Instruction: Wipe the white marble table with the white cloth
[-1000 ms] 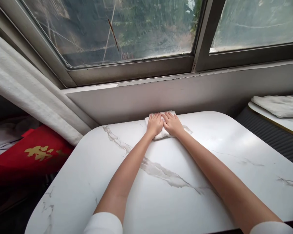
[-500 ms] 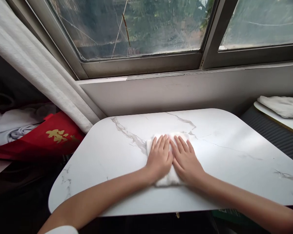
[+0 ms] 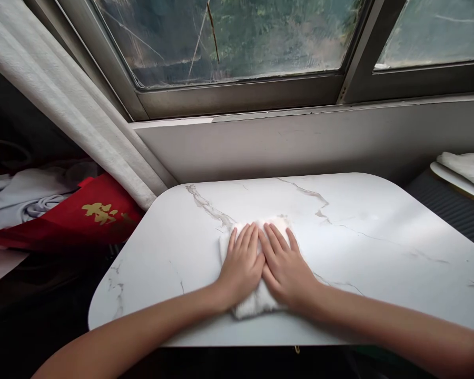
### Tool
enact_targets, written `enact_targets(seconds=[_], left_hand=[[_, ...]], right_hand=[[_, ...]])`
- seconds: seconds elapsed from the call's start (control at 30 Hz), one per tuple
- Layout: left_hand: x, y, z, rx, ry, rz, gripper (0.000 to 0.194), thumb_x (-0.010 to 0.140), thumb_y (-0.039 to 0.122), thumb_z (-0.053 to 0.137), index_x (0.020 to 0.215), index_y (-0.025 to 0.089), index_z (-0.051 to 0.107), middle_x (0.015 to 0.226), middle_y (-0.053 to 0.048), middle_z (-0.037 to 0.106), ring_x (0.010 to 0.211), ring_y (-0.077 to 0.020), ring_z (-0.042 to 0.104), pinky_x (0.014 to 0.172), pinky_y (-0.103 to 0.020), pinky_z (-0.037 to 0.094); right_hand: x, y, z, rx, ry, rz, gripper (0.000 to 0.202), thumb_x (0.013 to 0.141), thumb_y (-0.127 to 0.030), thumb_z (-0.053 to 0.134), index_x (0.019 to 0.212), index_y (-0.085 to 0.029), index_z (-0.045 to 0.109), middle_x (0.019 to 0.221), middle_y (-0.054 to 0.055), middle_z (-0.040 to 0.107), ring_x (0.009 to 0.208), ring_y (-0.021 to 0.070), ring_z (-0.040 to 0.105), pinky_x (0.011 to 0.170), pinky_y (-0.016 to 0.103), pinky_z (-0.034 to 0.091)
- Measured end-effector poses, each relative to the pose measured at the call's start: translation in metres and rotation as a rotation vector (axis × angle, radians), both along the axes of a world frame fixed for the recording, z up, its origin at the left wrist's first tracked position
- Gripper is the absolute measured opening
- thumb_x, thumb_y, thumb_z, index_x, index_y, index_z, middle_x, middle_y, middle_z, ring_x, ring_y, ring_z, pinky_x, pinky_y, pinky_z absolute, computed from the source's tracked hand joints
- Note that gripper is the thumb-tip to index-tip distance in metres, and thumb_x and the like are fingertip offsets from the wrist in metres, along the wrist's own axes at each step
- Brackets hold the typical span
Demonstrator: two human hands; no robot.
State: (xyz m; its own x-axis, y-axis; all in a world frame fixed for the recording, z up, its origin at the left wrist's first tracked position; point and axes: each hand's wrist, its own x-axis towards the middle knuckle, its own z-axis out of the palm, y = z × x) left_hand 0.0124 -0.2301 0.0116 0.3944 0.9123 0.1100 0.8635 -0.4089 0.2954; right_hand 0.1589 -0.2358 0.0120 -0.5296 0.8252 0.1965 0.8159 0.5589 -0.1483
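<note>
A folded white cloth (image 3: pixel 256 306) lies flat near the front middle of a white marble-patterned table (image 3: pixel 154 247). My left hand (image 3: pixel 243 263) presses flat on the cloth's left half, fingers stretched forward. Beside it, my right hand (image 3: pixel 286 268) lies flat on the right half with its fingers slightly spread. The two thumbs meet over the cloth's middle. Neither hand is wrapped around the cloth. Its edges show at the far side, the left and the front, while the palms hide most of the rest.
Behind the table run a low wall (image 3: pixel 260 147) and a sliding window (image 3: pixel 240 100). A pale curtain (image 3: pixel 87 121) hangs at the left, over a red bag (image 3: pixel 75 216) with light clothes. On the right, another white cloth (image 3: pixel 468 168) rests on a board beside a dark ribbed surface (image 3: pixel 438 195).
Both hands have slid the cloth leftward and slightly toward me across the table. The fingers stay flat on it. The camera view has shifted a little.
</note>
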Motion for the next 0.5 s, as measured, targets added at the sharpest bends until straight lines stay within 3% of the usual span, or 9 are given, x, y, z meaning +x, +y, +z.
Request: enact_targets(seconds=[0.17, 0.3, 0.4, 0.5], left_hand=[[-0.007, 0.098, 0.000, 0.074, -0.014, 0.117, 0.048, 0.096, 0.022, 0.019, 0.138, 0.008, 0.038, 0.146, -0.011, 0.039, 0.138, -0.0179, 0.028, 0.117, -0.039, 0.012], [-0.019, 0.173, 0.000, 0.088, -0.037, 0.103, 0.046, 0.096, 0.022, 0.022, 0.136, 0.010, 0.041, 0.144, -0.008, 0.043, 0.135, -0.0153, 0.032, 0.115, -0.035, 0.013], [-0.028, 0.212, -0.001, 0.079, -0.066, 0.116, 0.047, 0.096, 0.023, 0.021, 0.138, 0.010, 0.038, 0.144, -0.008, 0.042, 0.134, -0.0146, 0.034, 0.114, -0.034, 0.014], [-0.034, 0.230, -0.003, 0.072, -0.100, 0.128, 0.048, 0.097, 0.025, 0.020, 0.139, 0.009, 0.036, 0.143, -0.009, 0.043, 0.132, -0.0147, 0.037, 0.114, -0.033, 0.016]], right_hand=[[-0.026, 0.092, 0.000, 0.030, 0.009, -0.150, 0.057, 0.090, -0.025, 0.026, 0.144, -0.006, 0.031, 0.150, 0.015, 0.031, 0.138, 0.0272, 0.023, 0.111, 0.051, 0.016], [-0.046, 0.156, -0.002, 0.065, 0.053, -0.254, 0.056, 0.089, -0.023, 0.027, 0.142, -0.006, 0.033, 0.147, 0.016, 0.036, 0.136, 0.0270, 0.028, 0.109, 0.051, 0.017], [-0.061, 0.188, -0.004, 0.098, 0.087, -0.323, 0.053, 0.089, -0.021, 0.027, 0.138, -0.007, 0.039, 0.144, 0.017, 0.040, 0.134, 0.0272, 0.031, 0.107, 0.051, 0.019], [-0.071, 0.203, -0.006, 0.133, 0.099, -0.370, 0.049, 0.089, -0.022, 0.026, 0.133, -0.008, 0.045, 0.140, 0.018, 0.044, 0.132, 0.0285, 0.033, 0.106, 0.052, 0.020]])
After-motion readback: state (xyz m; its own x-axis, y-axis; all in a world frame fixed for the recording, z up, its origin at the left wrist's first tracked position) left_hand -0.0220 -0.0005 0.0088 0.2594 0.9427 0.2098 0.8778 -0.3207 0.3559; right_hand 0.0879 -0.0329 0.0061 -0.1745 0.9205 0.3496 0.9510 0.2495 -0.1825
